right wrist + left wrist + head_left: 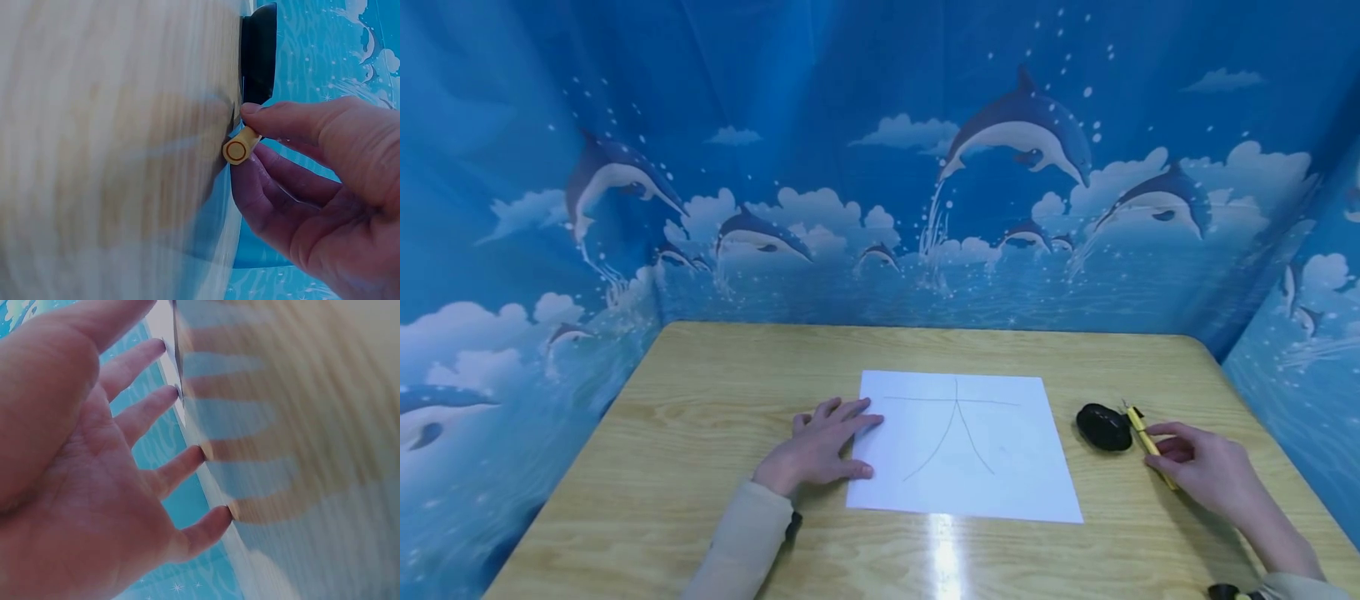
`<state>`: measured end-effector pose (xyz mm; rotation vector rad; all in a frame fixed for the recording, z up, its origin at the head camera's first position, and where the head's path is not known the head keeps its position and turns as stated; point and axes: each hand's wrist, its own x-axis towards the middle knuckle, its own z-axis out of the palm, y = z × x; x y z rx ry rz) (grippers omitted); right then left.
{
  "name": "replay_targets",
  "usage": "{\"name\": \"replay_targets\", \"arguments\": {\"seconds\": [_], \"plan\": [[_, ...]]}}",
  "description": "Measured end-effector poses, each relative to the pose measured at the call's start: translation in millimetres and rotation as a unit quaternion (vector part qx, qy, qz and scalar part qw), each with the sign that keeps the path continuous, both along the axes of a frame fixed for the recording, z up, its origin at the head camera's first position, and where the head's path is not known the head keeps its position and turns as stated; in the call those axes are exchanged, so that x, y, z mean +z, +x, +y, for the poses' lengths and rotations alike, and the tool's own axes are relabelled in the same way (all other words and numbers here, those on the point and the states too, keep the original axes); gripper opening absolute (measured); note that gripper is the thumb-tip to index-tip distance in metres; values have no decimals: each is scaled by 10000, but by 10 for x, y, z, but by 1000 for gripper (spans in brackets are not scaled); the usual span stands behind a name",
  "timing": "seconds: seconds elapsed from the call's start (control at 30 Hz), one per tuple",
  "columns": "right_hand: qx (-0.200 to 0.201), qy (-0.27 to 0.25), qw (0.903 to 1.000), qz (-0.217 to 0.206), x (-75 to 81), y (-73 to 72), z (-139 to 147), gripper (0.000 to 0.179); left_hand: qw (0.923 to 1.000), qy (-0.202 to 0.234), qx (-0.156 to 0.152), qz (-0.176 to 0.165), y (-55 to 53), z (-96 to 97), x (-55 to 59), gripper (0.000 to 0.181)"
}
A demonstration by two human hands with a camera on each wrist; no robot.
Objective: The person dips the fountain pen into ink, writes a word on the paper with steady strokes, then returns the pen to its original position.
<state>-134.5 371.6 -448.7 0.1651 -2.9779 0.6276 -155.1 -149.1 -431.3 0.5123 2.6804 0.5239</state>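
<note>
A white sheet of paper (970, 492) lies on the table, with a thin cross-like line and two diverging curved strokes drawn on it. My left hand (823, 446) rests at the sheet's left edge with its fingers spread; in the left wrist view the fingertips (215, 515) touch down along the surface. On the right, my right hand (1210, 467) pinches a yellow pen (1150, 450) with a dark clip and a thin point at its far end. The pen lies low over the tabletop, and its round ringed end (236, 151) shows between thumb and fingers in the right wrist view.
A glossy black oval object (1103, 427) sits between the paper and the pen, close to the pen's far end. Behind the wood-grain table (737, 358) hangs a blue dolphin-print curtain (820, 167), which also closes in both sides.
</note>
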Motion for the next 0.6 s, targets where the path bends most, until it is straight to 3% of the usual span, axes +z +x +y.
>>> {"name": "replay_targets", "arguments": {"seconds": [0.4,0.5,0.6], "plan": [[19,-5,9999,153,-6,22,7,37,9999,85,18,-79,0,-5,-15,74],[-62,57,9990,443,55,60,-38,37,9998,184,47,-53,2,-14,-26,72],[15,25,9956,937,137,88,-191,38,9994,241,94,223,16,-28,-38,70]]}}
